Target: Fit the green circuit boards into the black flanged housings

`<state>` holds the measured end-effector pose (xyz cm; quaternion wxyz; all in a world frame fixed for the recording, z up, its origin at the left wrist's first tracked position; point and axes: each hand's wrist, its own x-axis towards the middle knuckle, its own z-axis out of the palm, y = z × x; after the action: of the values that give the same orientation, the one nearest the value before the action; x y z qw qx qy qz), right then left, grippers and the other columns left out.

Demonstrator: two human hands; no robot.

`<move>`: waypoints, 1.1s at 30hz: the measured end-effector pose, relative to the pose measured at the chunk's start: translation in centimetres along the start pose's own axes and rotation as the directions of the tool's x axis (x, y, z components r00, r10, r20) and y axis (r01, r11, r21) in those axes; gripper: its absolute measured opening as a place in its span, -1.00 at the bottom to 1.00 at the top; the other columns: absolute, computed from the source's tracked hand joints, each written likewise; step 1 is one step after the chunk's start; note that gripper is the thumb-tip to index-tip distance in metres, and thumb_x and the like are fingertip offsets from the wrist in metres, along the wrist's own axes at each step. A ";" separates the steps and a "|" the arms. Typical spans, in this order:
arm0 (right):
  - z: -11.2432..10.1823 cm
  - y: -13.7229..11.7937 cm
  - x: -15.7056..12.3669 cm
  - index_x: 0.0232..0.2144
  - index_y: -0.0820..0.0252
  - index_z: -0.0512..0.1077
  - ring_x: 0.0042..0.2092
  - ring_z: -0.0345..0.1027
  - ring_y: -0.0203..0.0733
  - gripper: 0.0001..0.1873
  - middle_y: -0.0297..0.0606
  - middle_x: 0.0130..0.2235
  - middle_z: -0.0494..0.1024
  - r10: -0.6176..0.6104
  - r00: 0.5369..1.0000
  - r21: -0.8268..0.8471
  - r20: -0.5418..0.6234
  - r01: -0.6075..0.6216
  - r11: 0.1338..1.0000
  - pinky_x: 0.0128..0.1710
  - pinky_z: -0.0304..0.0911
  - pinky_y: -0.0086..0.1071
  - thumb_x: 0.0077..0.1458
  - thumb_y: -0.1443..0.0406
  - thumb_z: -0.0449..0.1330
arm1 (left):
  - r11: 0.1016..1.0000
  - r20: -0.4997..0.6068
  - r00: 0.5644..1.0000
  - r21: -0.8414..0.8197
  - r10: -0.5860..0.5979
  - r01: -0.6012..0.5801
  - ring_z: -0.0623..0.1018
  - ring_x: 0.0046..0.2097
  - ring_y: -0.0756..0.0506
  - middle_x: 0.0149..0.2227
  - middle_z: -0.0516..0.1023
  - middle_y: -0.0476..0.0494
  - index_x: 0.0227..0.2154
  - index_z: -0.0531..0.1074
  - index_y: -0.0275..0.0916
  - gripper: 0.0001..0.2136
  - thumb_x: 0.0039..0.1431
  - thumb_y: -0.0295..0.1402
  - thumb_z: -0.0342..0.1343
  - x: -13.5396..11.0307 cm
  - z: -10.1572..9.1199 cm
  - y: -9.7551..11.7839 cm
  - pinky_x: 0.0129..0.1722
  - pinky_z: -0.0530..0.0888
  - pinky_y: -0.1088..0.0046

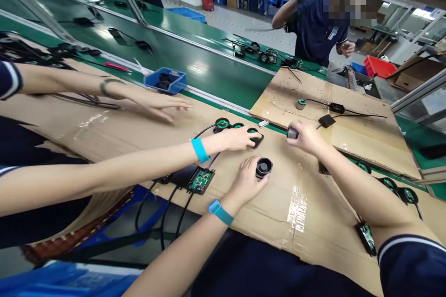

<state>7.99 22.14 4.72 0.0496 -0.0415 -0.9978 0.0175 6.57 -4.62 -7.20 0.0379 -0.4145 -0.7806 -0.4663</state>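
My left hand (245,182) is closed round a black round housing (264,167) that sits on the cardboard sheet (306,222). My right hand (307,137) pinches a small grey cylinder (291,133) with a black cable running from it to a small black box (326,120). A co-worker's hand (240,138) with a blue wristband reaches in from the left and rests on a black part (257,139) just beyond my left hand. Green round boards (222,124) lie behind it. An open black box with a green circuit board (200,181) lies near my left forearm.
The co-worker's other hand (163,106) lies flat on the cardboard at left. A blue bin (166,80) stands by the green conveyor (216,72). A second cardboard sheet (365,134) holds wired parts. A person (320,23) stands across the belt. More round boards (390,184) lie at right.
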 end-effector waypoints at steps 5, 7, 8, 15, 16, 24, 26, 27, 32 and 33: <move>0.2 -7.5 -7.4 -0.19 0.22 0.55 -0.24 0.47 0.02 -0.56 -0.06 -0.21 0.54 -0.063 0.909 -0.014 0.413 0.075 0.997 -0.31 0.24 -0.29 -0.09 0.12 0.47 | 0.995 -0.050 0.994 -0.002 -0.100 0.100 0.46 0.17 -0.35 0.11 0.47 -0.33 0.10 0.27 -0.20 -0.36 0.01 -0.17 0.41 0.0 0.5 -0.5 0.18 0.40 -0.03; 0.6 -9.3 -9.1 -0.08 0.27 0.52 -0.18 0.49 0.09 -0.46 0.01 -0.18 0.57 -0.080 0.909 -0.009 0.409 0.092 0.996 -0.22 0.28 -0.22 -0.06 0.09 0.47 | 0.996 -0.055 0.994 0.000 -0.091 0.091 0.48 0.14 -0.32 0.06 0.49 -0.30 0.05 0.30 -0.19 -0.46 0.07 -0.19 0.37 -0.1 0.6 -0.5 0.16 0.42 0.00; 0.7 -9.7 -9.8 -0.01 0.29 0.48 -0.14 0.49 0.12 -0.39 0.03 -0.16 0.58 -0.090 0.924 0.012 0.371 0.092 0.996 -0.13 0.29 -0.16 -0.03 0.07 0.45 | 0.997 -0.062 0.995 0.004 -0.081 0.081 0.48 0.13 -0.31 0.05 0.50 -0.30 0.04 0.30 -0.20 -0.51 0.11 -0.21 0.34 -0.1 0.5 -0.4 0.16 0.42 0.01; 1.8 -6.4 -12.7 0.26 0.29 0.29 0.21 0.34 0.10 -0.21 0.08 0.16 0.49 -0.066 0.986 0.246 0.153 0.026 0.969 0.30 0.04 0.01 0.04 0.20 0.42 | 0.996 -0.055 0.995 0.029 -0.086 0.088 0.51 0.09 -0.29 0.03 0.51 -0.27 0.07 0.30 -0.20 -0.54 0.14 -0.28 0.28 -0.4 0.3 0.0 0.12 0.45 0.06; 2.0 -6.0 -12.8 0.22 0.26 0.34 0.20 0.36 0.06 -0.32 0.03 0.16 0.50 -0.073 0.986 0.282 0.153 0.027 0.959 0.26 0.12 -0.08 0.07 0.27 0.39 | 0.995 -0.053 0.995 0.028 -0.090 0.092 0.51 0.09 -0.29 0.03 0.51 -0.27 0.07 0.30 -0.20 -0.53 0.14 -0.26 0.29 -0.4 0.3 -0.1 0.12 0.45 0.06; 4.2 -9.2 -12.4 0.22 0.16 0.37 0.01 0.49 0.10 -0.37 0.03 0.04 0.54 0.079 0.986 0.315 0.144 -0.122 0.941 -0.02 0.36 -0.18 0.18 0.05 0.29 | 0.994 -0.114 0.988 0.007 -0.105 0.106 0.51 0.14 -0.29 0.06 0.51 -0.31 0.09 0.30 -0.20 -0.54 0.16 -0.29 0.25 -0.6 0.4 -1.0 0.17 0.45 0.04; 4.5 -9.6 -12.1 0.29 0.13 0.28 0.07 0.46 0.09 -0.33 0.07 0.17 0.43 0.016 0.990 0.327 0.137 -0.061 0.943 0.03 0.34 -0.17 0.18 0.14 0.29 | 0.988 -0.153 0.976 -0.002 -0.155 0.157 0.49 0.18 -0.31 0.13 0.48 -0.35 0.14 0.27 -0.23 -0.48 0.13 -0.32 0.26 -0.6 0.6 -1.3 0.20 0.43 0.01; 4.6 -9.5 -11.8 0.27 0.14 0.31 0.09 0.45 0.05 -0.37 0.05 0.20 0.41 -0.038 0.989 0.348 0.141 -0.013 0.937 0.06 0.32 -0.20 0.17 0.23 0.29 | 0.983 -0.167 0.969 -0.008 -0.184 0.185 0.47 0.20 -0.33 0.16 0.46 -0.38 0.16 0.25 -0.24 -0.44 0.11 -0.32 0.27 -0.5 0.6 -1.4 0.21 0.42 0.00; 3.9 -8.7 -10.2 -0.01 0.23 0.53 -0.05 0.50 -0.05 -0.60 -0.08 -0.07 0.62 0.077 0.995 0.444 0.068 -0.099 0.891 -0.01 0.33 -0.29 0.09 0.24 0.34 | 0.974 -0.181 0.957 -0.055 -0.225 0.219 0.54 0.10 -0.29 0.05 0.53 -0.29 0.08 0.32 -0.21 -0.51 0.12 -0.28 0.30 -0.3 0.7 -1.3 0.13 0.48 0.03; 3.5 -8.8 -9.9 -0.04 0.22 0.54 -0.11 0.51 -0.06 -0.60 -0.11 -0.12 0.64 0.167 0.986 0.470 0.017 -0.155 0.869 -0.06 0.34 -0.29 0.09 0.17 0.35 | 0.977 -0.177 0.961 -0.060 -0.211 0.203 0.55 0.07 -0.27 0.02 0.55 -0.27 0.05 0.33 -0.21 -0.55 0.12 -0.29 0.29 -0.2 0.6 -1.2 0.12 0.50 0.04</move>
<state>16.78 12.39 0.59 0.0685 -0.1113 -0.9561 0.2621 6.08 -4.59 -8.51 0.0519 -0.2867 -0.8031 -0.5197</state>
